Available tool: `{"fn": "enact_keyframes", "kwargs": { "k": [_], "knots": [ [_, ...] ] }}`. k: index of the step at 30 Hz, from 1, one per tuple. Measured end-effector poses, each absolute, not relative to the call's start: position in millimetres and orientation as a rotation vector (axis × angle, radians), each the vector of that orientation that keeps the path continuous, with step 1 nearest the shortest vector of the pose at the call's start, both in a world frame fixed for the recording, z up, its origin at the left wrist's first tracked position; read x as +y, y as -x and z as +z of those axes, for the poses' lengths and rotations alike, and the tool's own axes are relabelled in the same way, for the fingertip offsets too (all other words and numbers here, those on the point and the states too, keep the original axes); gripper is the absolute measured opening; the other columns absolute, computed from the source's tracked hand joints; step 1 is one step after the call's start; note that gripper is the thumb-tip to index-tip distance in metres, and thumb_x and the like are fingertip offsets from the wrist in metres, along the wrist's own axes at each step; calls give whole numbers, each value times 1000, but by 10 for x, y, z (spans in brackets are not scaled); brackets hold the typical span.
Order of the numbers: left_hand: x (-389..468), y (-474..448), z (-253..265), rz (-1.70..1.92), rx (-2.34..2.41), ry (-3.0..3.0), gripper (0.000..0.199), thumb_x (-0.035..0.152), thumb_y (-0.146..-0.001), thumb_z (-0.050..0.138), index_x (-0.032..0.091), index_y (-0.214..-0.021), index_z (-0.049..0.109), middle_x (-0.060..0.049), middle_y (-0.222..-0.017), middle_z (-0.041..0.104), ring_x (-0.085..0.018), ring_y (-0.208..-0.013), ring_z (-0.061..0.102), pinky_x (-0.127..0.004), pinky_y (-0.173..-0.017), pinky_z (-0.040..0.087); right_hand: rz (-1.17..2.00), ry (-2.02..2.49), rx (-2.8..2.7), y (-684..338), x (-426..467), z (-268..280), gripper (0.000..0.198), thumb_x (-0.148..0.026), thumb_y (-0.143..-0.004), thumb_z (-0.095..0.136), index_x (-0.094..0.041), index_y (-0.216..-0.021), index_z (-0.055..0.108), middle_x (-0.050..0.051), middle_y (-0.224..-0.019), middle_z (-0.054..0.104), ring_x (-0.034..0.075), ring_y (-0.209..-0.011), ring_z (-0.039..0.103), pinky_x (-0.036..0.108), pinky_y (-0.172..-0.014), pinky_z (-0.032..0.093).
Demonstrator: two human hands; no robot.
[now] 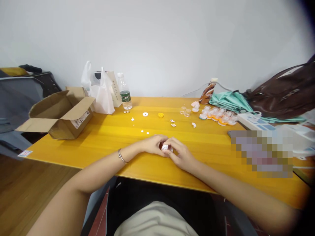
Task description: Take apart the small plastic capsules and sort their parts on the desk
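Note:
My left hand [156, 144] and my right hand [180, 153] meet over the front part of the table, both with fingers closed around a small white plastic part [164, 147]. Its lower side is hidden by my fingers. Beyond my hands lie two small white discs [144, 132], a white ring [145, 114] and a yellow ring [160, 115]. Further right are small white patterned pieces [173, 123], another white piece [194, 125] and clear rings [185, 111]. A small white peg-like piece [132, 119] lies to the left.
An open cardboard box [66, 114], a white plastic bag [102, 95] and a water bottle [125, 93] stand at left. At right are a brown drink bottle [208, 91], several clear-topped pieces with coloured bases [221, 115], green fabric [230, 101], a brown bag [278, 88] and a power strip [256, 122].

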State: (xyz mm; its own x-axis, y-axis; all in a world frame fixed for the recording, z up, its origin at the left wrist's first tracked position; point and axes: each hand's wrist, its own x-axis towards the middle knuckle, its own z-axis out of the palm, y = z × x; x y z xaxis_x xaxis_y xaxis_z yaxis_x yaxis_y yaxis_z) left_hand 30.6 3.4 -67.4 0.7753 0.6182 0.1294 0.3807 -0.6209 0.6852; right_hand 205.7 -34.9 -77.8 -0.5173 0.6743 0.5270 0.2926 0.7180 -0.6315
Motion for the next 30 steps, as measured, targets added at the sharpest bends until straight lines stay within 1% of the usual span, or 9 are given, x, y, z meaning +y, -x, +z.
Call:
{"fn": "enact_keyframes", "kwargs": {
  "k": [2,5,11,16,19,22,24,27,30],
  "knots": [
    [40,-304,-676,466,748,-2312,31,35,-62,69,13,-78,54,2,-71,53,-10,-64,48,-20,-59,38,676,746,-2110,-2059,-343,-784,7,-24,-81,51,-22,-87,55,4,-86,60,17,-80,56,31,-74,45],
    [30,-304,-667,457,777,-2346,32,35,-62,69,13,-80,56,1,-72,55,-11,-66,50,-21,-61,38,774,822,-1994,-2089,-309,-806,10,-27,-82,52,-22,-90,54,3,-84,62,16,-78,58,31,-75,46],
    [1,-295,-634,475,726,-2442,36,39,-63,69,14,-86,57,-1,-79,57,-14,-75,51,-25,-72,39,924,837,-1854,-2097,-246,-808,14,-33,-74,60,-20,-78,61,1,-75,63,15,-72,58,30,-72,47],
    [12,-265,-642,455,692,-2495,38,39,-64,68,15,-92,56,-3,-84,56,-16,-82,50,-28,-79,37,1129,832,-1676,-2098,-193,-797,19,-34,-65,69,-19,-75,65,1,-76,66,15,-73,60,30,-73,47],
    [19,-230,-622,455,652,-2493,41,36,-64,69,14,-96,56,-5,-89,56,-17,-85,50,-28,-79,38,1223,821,-1629,-2118,-197,-740,18,-35,-66,69,-19,-72,67,1,-75,68,16,-74,62,32,-75,48],
    [-16,-190,-517,451,615,-2460,46,38,-62,71,15,-100,56,-6,-92,57,-18,-86,51,-28,-78,40,1218,815,-1633,-2146,-247,-638,17,-37,-68,66,-20,-71,67,1,-73,68,17,-73,62,32,-76,49],
    [-74,-176,-403,514,615,-2415,45,38,-66,69,16,-102,56,-6,-95,57,-17,-89,51,-29,-82,39,1203,801,-1625,-2160,-296,-569,17,-38,-70,65,-21,-74,68,1,-72,68,16,-71,62,32,-75,49],
    [-187,-197,-248,745,658,-2265,36,33,-75,62,19,-108,55,-6,-99,58,-17,-94,51,-30,-86,39,1211,781,-1594,-2157,-358,-504,21,-41,-71,64,-22,-77,67,1,-71,67,15,-67,61,31,-73,50],
    [-271,-266,-195,948,677,-2049,29,32,-80,57,19,-106,58,-6,-97,58,-16,-91,53,-29,-83,42,1259,746,-1556,-2116,-372,-479,25,-45,-72,63,-20,-77,66,2,-70,66,14,-65,59,30,-70,50]
  ]
}}
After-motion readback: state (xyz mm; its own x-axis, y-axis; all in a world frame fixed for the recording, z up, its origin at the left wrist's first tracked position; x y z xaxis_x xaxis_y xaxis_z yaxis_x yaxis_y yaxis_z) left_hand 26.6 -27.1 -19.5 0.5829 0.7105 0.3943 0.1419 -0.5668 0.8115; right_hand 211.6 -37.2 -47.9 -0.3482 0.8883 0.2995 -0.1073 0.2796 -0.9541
